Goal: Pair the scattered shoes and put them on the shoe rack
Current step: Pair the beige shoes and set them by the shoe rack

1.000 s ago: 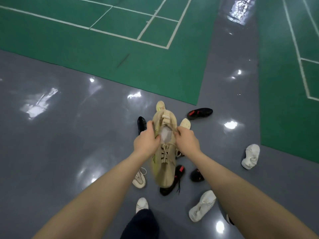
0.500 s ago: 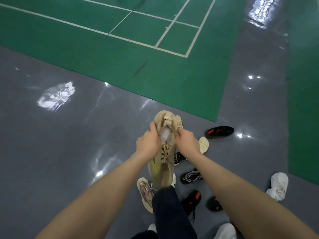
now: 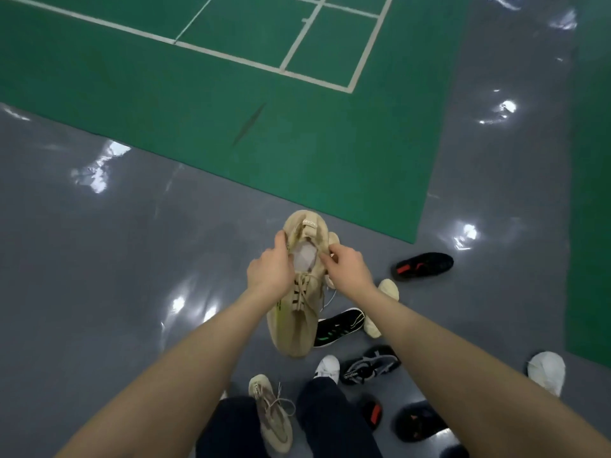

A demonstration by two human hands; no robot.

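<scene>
Head view: both hands' grips [image 3: 271, 271] [image 3: 347, 271] hold beige shoe [image 3: 297, 322], toe pointing toward wearer.

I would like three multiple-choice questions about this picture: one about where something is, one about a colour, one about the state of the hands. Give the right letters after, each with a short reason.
1. Where does the black shoe with red marks lie?
A. on the green court
B. on the grey floor, to the right of the hands
C. inside the beige shoe

2. What colour are the stripes on the black shoe just right of the held shoe?
A. green
B. blue
C. pink

3. How is the beige shoe held?
A. by the left hand alone
B. by nobody, it lies on the floor
C. by both hands at its collar

Answers: 1 B, it rests on the grey floor short of the green mat. 2 A, the stripes show green. 3 C, the left hand and right hand grip the opening.
</scene>
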